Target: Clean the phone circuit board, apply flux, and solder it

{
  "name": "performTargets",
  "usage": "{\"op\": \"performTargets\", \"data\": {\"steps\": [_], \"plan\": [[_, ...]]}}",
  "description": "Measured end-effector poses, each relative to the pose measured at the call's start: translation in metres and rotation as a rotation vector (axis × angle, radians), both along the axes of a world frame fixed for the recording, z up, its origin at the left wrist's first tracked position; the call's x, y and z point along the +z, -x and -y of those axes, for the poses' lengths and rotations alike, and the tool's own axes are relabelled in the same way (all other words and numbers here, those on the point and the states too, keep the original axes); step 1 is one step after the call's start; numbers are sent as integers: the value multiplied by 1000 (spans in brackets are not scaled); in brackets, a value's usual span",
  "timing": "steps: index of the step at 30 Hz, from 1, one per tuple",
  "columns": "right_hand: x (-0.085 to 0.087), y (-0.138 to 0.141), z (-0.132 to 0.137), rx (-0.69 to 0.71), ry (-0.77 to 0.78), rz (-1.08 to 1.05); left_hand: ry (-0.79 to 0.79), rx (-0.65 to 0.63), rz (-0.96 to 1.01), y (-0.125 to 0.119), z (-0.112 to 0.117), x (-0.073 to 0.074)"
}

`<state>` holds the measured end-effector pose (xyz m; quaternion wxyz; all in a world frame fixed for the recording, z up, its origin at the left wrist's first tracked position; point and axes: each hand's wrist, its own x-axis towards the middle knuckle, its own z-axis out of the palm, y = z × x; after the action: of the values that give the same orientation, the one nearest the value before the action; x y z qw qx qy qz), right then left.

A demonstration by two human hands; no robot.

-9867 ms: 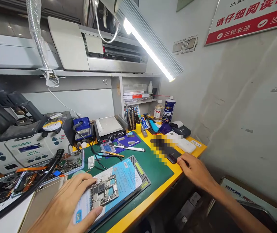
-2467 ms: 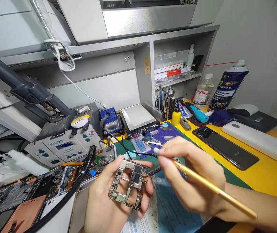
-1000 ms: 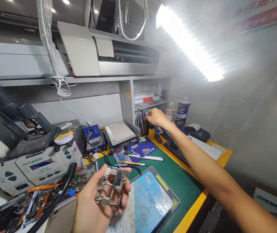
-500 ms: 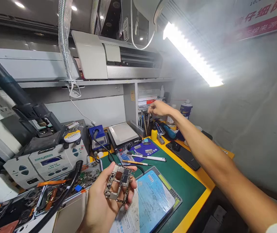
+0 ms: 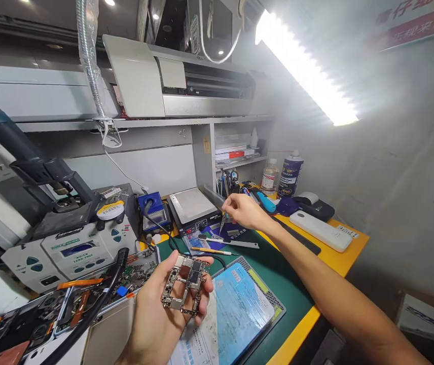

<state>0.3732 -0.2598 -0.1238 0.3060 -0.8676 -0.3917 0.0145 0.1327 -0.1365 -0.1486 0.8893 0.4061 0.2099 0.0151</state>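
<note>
My left hand [image 5: 164,304] is closed round the edges of a phone logic board [image 5: 186,284], a frame-shaped circuit board with metal shields and a dark chip. It is held up over the near side of the bench. My right hand [image 5: 242,210] reaches out past the middle of the green mat, its fingers pinched on slim metal tweezers [image 5: 222,223] that point down. Beneath them lie a dark blue card [image 5: 236,234] with small metal pieces, a white brush [image 5: 236,244] and a yellow-handled pointed tool [image 5: 211,251].
A hot plate [image 5: 194,208] stands at the back, beside a blue soldering unit [image 5: 155,210]. A QUICK station [image 5: 83,253] and scrap boards fill the left. A blue booklet [image 5: 242,309] lies in front. Spray can [image 5: 290,175], bottle [image 5: 269,176] and white power bank [image 5: 320,230] are right.
My right hand has come away from the tool holder at the back, down and nearer over the mat, with the tweezers in it. My left hand keeps holding the board. The view has shifted slightly.
</note>
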Motion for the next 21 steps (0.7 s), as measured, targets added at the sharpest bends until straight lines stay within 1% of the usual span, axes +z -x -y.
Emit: {"op": "performTargets", "data": {"steps": [3,5,7,9,12,16,18,20,21], "plan": [[-17,-3,-3,56,38,-100,7,-6,-6,-1,1,1],[-22,-3,-2,84,37,-144,12,-3,-15,-1,1,3],[-22,1,1,103,-12,-186,13,9,-29,-2,3,5],[-19,6,4,119,-116,-247,13,21,-36,-2,5,8],[-9,19,9,172,-327,-385,16,29,-37,-3,6,9],[2,41,16,301,-561,-603,15,27,-25,-3,6,8],[3,51,18,379,-674,-779,23,19,-10,-3,6,6],[3,59,20,463,-747,-929,30,8,12,-2,5,5],[2,62,20,497,-760,-970,32,4,20,-2,5,4]]}}
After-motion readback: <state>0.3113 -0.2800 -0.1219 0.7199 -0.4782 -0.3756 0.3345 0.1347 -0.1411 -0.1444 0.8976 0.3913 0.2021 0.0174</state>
